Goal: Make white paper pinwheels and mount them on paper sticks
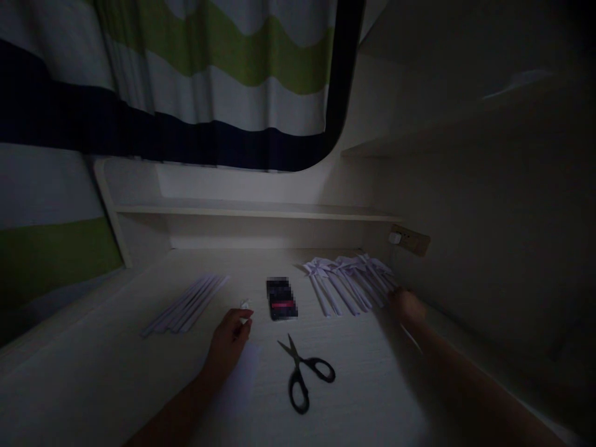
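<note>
The scene is dim. My left hand (229, 340) rests on the desk with its fingers curled, beside a small white scrap (244, 304) and over a pale sheet of paper (242, 379). My right hand (406, 305) reaches to the right end of a row of folded paper pieces with bow-like tops (347, 279); its fingers are blurred and hidden. Black-handled scissors (300, 369) lie open between my arms. A dark phone (281, 298) lies just beyond them. Several plain paper strips (186, 304) lie to the left.
The light wooden desk (116, 372) runs to a low shelf (251, 211) at the back. A striped curtain (209, 81) hangs above. A wall socket with a white plug (407, 239) sits at the right wall.
</note>
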Demonstrator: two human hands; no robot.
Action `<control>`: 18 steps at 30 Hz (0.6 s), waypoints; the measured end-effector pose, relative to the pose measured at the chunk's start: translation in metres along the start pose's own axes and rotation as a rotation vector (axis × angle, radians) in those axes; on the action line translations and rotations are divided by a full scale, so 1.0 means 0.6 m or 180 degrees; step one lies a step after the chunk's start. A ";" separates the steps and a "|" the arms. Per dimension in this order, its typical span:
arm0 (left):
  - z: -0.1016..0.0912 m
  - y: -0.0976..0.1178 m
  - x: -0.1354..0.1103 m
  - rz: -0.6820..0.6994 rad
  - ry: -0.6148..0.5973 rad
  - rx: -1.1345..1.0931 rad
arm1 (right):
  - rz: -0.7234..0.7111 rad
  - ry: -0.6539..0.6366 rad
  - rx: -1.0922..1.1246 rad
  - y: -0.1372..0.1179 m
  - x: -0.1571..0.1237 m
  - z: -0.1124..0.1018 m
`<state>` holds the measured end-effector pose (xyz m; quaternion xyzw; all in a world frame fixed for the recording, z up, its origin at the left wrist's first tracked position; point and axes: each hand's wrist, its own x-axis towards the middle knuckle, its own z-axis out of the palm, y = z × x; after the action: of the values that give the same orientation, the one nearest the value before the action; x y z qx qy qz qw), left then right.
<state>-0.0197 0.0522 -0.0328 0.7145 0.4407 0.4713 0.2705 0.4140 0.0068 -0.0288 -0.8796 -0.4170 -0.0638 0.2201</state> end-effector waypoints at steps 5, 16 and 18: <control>-0.023 -0.011 0.015 -0.0052 0.0421 0.0848 | -0.0259 -0.0001 0.0077 -0.082 -0.056 -0.003; -0.109 -0.029 0.029 -0.0456 -0.1624 0.1592 | -0.2581 -0.1060 0.0865 -0.302 -0.274 -0.016; -0.113 -0.025 0.026 -0.0395 -0.1881 0.1858 | -0.2905 -0.1280 0.0923 -0.319 -0.304 -0.016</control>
<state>-0.0844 0.0706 -0.0102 0.8377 0.5014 0.0842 0.1994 0.1517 -0.0199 -0.0101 -0.5635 -0.7967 0.0755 0.2050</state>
